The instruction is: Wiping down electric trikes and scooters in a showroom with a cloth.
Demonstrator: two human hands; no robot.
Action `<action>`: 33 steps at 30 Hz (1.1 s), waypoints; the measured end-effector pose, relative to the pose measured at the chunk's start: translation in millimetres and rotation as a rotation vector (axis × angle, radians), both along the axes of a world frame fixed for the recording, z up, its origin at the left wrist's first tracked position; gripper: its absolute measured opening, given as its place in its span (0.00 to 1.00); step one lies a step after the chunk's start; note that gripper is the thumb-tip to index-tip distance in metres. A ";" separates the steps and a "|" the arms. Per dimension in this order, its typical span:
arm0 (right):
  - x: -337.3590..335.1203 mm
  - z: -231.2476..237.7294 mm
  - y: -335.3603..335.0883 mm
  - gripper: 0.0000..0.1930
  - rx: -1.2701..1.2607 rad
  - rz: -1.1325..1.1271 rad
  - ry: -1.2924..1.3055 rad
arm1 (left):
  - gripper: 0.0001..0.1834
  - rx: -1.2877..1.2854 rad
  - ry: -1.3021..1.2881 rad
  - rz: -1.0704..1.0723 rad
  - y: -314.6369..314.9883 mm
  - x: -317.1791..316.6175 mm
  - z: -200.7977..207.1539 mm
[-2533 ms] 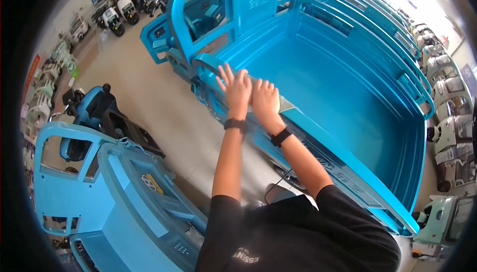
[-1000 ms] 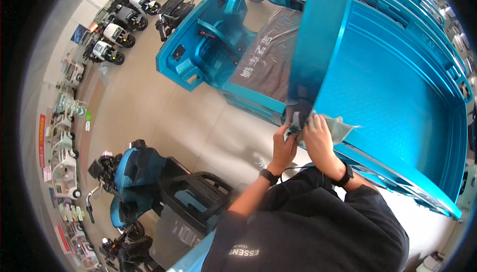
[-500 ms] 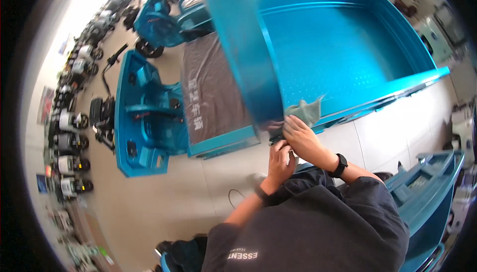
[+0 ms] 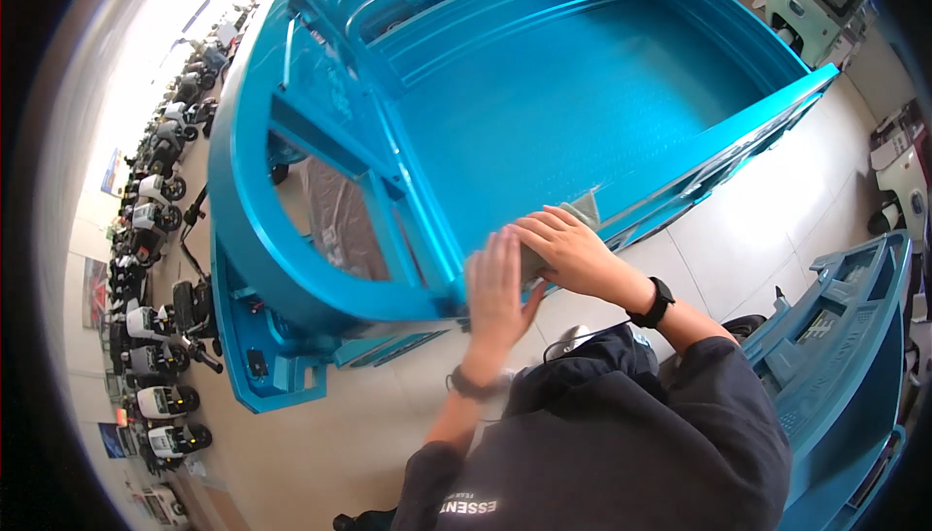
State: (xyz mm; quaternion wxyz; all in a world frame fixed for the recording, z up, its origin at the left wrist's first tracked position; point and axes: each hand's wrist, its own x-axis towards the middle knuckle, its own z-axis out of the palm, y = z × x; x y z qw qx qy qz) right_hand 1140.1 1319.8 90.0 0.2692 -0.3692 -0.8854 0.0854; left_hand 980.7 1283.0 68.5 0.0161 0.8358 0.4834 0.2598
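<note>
A grey-green cloth [image 4: 585, 207] lies over the near edge of a glossy blue cargo bed [image 4: 563, 114], close to its front corner. My right hand [image 4: 575, 257] grips this cloth, fingers bent over the rim, and partly covers it. Beside it on the left, my left hand [image 4: 493, 303] is raised with fingers stretched out, somewhat blurred by motion. Its fingertips are near the corner where the bed meets a curved blue frame [image 4: 254, 225] with a window-like opening. Whether that hand touches the frame cannot be told.
Through the frame's opening shows a plastic-covered brown seat [image 4: 340, 215]. The blue front body [image 4: 267, 376] of the vehicle is at the left. Behind me on the right stands another blue vehicle body [image 4: 835, 337]. Parked scooters [image 4: 155, 322] line the left wall.
The view has shifted, and the curved frame now appears broader and covers much of the seat. My left hand has gone from curled fingers to stretched ones, higher and further left. My right hand stays on the cloth.
</note>
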 end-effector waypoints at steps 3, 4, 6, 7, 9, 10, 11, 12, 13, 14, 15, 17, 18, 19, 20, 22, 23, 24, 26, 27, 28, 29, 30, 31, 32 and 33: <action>20.8 -1.4 8.5 0.25 0.057 -0.037 0.114 | 0.34 -0.074 0.003 0.037 26.7 16.0 9.8; 27.4 0.4 8.5 0.25 0.063 -0.055 0.144 | 0.34 -0.124 0.019 0.043 34.9 24.5 15.1; 46.1 0.8 13.0 0.25 0.030 -0.090 0.162 | 0.33 -0.025 0.076 0.013 49.0 43.6 16.2; 55.7 -0.6 14.8 0.25 0.032 -0.117 0.171 | 0.33 -0.094 0.089 0.012 53.4 54.9 20.3; 82.2 -4.0 15.5 0.26 0.048 -0.195 0.193 | 0.32 -0.054 0.113 -0.005 62.8 83.4 14.7; 94.6 -4.9 15.6 0.26 0.047 -0.224 0.195 | 0.32 -0.056 0.117 -0.034 65.2 97.5 12.9; 107.5 -5.0 15.6 0.26 0.033 -0.254 0.212 | 0.33 -0.038 0.118 -0.017 67.5 112.5 12.0; 116.5 -4.8 15.7 0.27 0.018 -0.283 0.233 | 0.33 -0.019 0.121 0.000 69.9 123.7 13.0; 125.4 -5.8 16.1 0.27 0.017 -0.316 0.240 | 0.33 -0.021 0.129 -0.033 73.2 135.0 14.7; 133.3 -8.1 15.3 0.28 0.029 -0.356 0.243 | 0.34 -0.028 0.122 -0.036 75.2 145.2 16.1; 140.8 -8.5 16.0 0.29 0.044 -0.393 0.245 | 0.34 -0.032 0.115 -0.036 77.6 154.7 19.1; 159.4 -8.4 19.1 0.29 0.021 -0.412 0.233 | 0.35 -0.035 0.123 -0.057 81.1 173.2 20.3; 170.5 -8.9 21.3 0.30 -0.001 -0.402 0.216 | 0.36 -0.036 0.122 -0.050 83.6 184.5 19.9; 181.1 -11.3 23.6 0.30 -0.007 -0.433 0.215 | 0.36 -0.043 0.123 -0.081 86.5 196.9 19.4; 192.8 -13.4 26.9 0.31 0.001 -0.456 0.208 | 0.35 -0.029 0.120 -0.093 89.7 210.5 19.4; 217.2 -13.5 31.8 0.31 0.002 -0.500 0.191 | 0.34 -0.023 0.108 -0.125 96.3 235.5 20.9; 229.0 -9.0 35.0 0.32 -0.021 -0.495 0.191 | 0.34 -0.045 0.068 -0.133 99.8 247.2 23.0; 241.4 -6.9 38.7 0.32 -0.044 -0.488 0.190 | 0.34 -0.066 0.027 -0.138 103.3 259.7 24.7; 268.3 -8.1 46.1 0.32 -0.077 -0.510 0.180 | 0.34 -0.085 0.017 -0.155 111.5 287.3 24.4; 281.8 -7.1 49.3 0.32 -0.084 -0.514 0.181 | 0.34 -0.067 0.028 -0.169 115.8 301.1 22.9; 294.2 -6.7 52.1 0.32 -0.089 -0.515 0.183 | 0.35 -0.048 0.039 -0.181 118.8 313.7 22.3; 303.5 -3.8 52.7 0.32 -0.115 -0.524 0.175 | 0.35 -0.062 0.051 -0.200 118.4 323.5 27.2; 313.1 -0.7 54.5 0.32 -0.115 -0.519 0.154 | 0.35 -0.065 0.030 -0.194 120.5 332.9 28.0; 322.7 2.8 57.1 0.32 -0.127 -0.523 0.127 | 0.34 -0.062 0.038 -0.204 123.3 342.3 28.5; 335.2 5.1 64.1 0.31 -0.132 -0.521 0.103 | 0.33 -0.052 0.048 -0.207 130.1 354.4 27.8; 345.1 11.7 66.5 0.31 -0.189 -0.502 0.114 | 0.29 -0.044 0.037 -0.205 132.6 364.0 26.4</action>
